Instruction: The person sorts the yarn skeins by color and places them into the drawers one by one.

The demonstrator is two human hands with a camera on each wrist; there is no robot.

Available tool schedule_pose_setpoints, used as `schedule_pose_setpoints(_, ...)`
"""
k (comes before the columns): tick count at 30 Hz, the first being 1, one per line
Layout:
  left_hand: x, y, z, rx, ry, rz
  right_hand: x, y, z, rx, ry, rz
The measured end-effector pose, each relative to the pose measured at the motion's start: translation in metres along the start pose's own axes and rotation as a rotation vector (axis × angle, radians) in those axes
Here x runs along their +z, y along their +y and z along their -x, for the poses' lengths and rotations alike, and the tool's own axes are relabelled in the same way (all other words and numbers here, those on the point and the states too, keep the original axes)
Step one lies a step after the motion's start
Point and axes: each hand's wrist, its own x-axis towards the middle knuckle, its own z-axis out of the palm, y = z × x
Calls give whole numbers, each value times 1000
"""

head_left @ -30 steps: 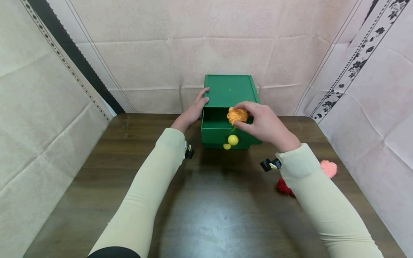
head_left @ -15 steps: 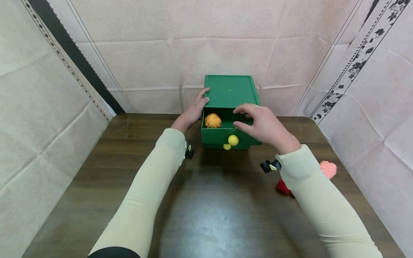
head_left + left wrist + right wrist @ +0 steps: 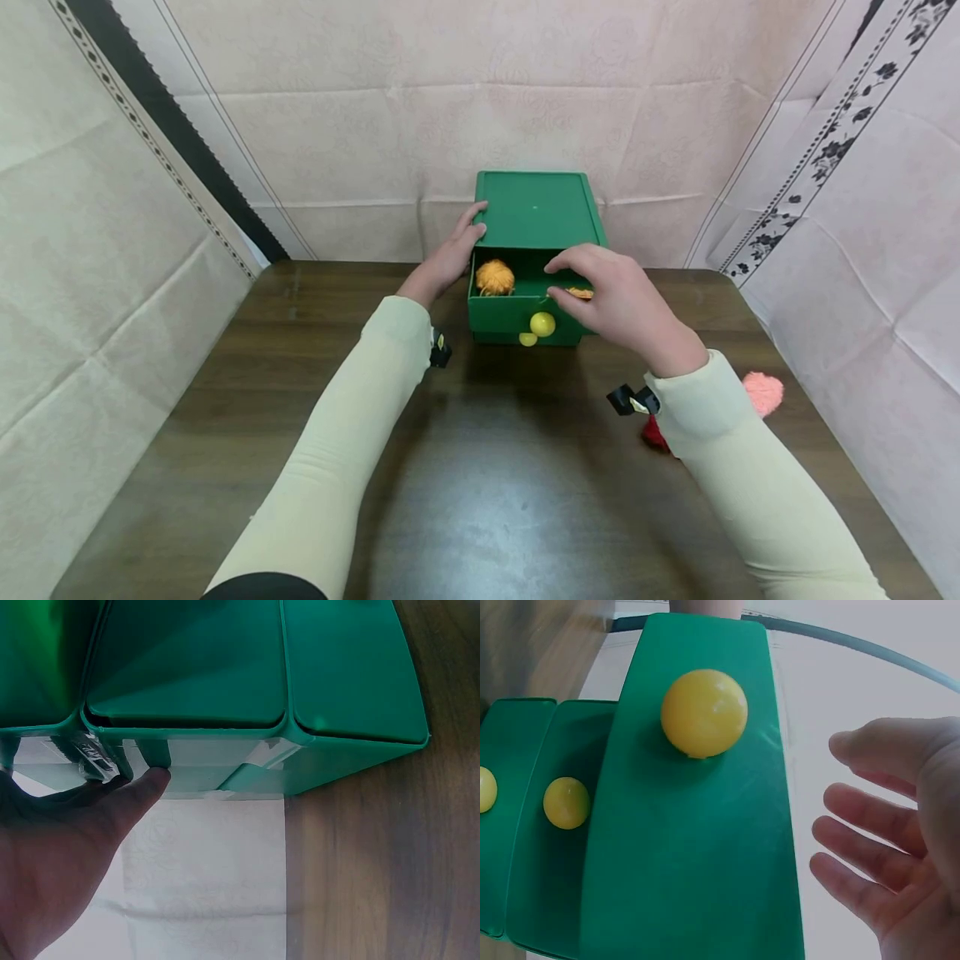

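Note:
A green drawer cabinet [image 3: 536, 208] stands at the back of the table, its top drawer [image 3: 502, 312] pulled out by a yellow round knob [image 3: 542, 323]. An orange yarn ball [image 3: 495, 277] lies at the drawer's left. More orange yarn [image 3: 579, 292] shows at its right, partly behind my right hand [image 3: 611, 292]. That hand hovers over the drawer's right front with fingers spread and holding nothing; in the right wrist view it is beside the drawer front [image 3: 697, 855]. My left hand [image 3: 450, 258] rests against the cabinet's left side, its thumb on the taped wall in the left wrist view.
A pink yarn ball [image 3: 763, 393] and a dark red one [image 3: 656, 435] lie at the table's right, partly hidden by my right sleeve. Lower drawers with yellow knobs [image 3: 566, 802] are closed beneath. Pale cloth [image 3: 525, 125] hangs behind and at both sides.
My right hand has let go of an orange yarn ball, which now lies at the drawer's left. It has since drawn slightly back, and more orange yarn shows behind it. My left hand stays put.

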Motion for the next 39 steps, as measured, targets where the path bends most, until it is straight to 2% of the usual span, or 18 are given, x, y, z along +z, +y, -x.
schedule_pose_setpoints(9, 0, -1, -3, -5, -5, 27, 2, -7, 9, -82, 104, 34)
schedule_pose_setpoints(15, 0, 0, -3, -6, -3, 20, 6, -10, 13, -113, 133, 42)
schedule_pose_setpoints(30, 2, 4, -2, -24, 22, -28, 21, -13, 25, -133, 108, 32)
schedule_pose_setpoints(39, 5, 6, 0, -34, 56, -61, 32, -12, 30, -115, 80, 42)
